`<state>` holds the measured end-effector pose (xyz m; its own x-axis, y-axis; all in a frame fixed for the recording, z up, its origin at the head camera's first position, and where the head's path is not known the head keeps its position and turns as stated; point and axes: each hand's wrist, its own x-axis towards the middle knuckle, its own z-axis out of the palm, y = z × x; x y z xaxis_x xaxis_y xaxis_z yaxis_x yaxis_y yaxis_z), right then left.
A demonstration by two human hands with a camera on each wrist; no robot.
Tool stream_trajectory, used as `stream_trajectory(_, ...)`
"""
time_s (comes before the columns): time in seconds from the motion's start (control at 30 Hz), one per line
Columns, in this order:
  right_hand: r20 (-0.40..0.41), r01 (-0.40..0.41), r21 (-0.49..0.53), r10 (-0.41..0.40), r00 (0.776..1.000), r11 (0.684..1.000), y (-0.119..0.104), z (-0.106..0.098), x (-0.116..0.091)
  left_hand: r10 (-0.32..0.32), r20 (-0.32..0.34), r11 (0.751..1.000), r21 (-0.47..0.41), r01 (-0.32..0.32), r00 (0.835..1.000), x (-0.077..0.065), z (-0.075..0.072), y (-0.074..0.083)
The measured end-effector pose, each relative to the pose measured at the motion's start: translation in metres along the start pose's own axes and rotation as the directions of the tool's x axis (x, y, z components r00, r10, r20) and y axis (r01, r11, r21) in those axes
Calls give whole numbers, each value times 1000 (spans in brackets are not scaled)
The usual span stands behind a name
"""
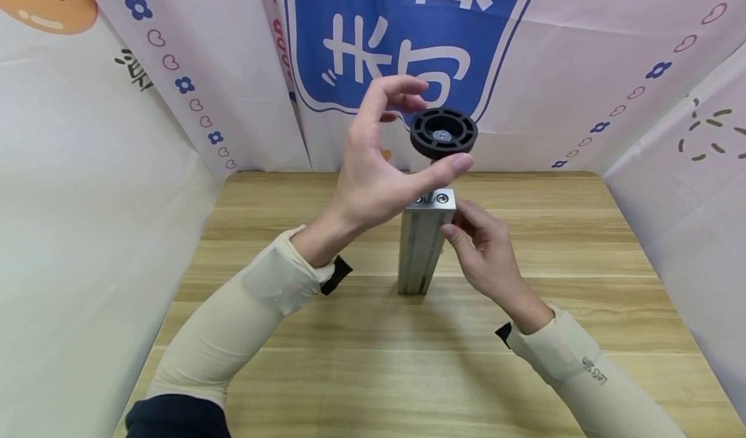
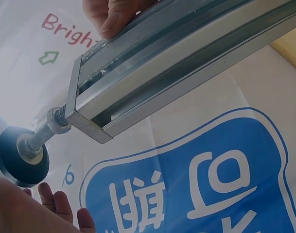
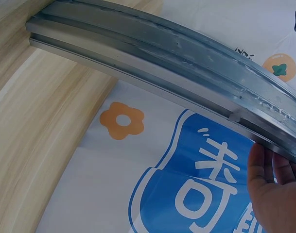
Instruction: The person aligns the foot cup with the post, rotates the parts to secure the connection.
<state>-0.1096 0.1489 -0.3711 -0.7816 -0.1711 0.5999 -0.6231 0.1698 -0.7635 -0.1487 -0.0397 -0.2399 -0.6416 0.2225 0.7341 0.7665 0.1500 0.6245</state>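
Observation:
An aluminium profile (image 1: 418,250) stands upright on the wooden table, with a metal plate (image 1: 430,206) capping its top. Rising from that plate is a threaded stud bearing a round black levelling foot (image 1: 444,148). My left hand (image 1: 373,172) is around the foot, its thumb near the front edge and its bent fingers apart from the far side. In the left wrist view a nut (image 2: 56,120) sits on the stud close to the plate. My right hand (image 1: 489,250) grips the profile's right side near the top; its fingers (image 3: 259,167) show against the profile in the right wrist view.
The wooden tabletop (image 1: 350,360) extends around the profile's base. A printed cloth (image 1: 233,69) with a blue sign pattern hangs behind the table, and pale cloth walls stand at both sides. Black straps (image 1: 336,276) stick out from the sleeve cuffs.

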Motion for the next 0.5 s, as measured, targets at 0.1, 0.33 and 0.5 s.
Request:
stream_trajectory(0.1, 2, -4, -10, 4, 1000, 1000, 0, 0, 0, 1, -5, 1000, 15, -1, 1000, 0, 0, 0)
stream_trajectory(0.33, -12, 6, -4, -6, 1000, 1000, 0, 1, 0, -1, 5, 1000, 14, 1, 1000, 0, -1, -1)
stream_trajectory(0.5, -10, -1, -3, 1, 1000, 1000, -1, 1, 0, 4, 16, 1000, -6, -4, 1000, 0, -3, -2)
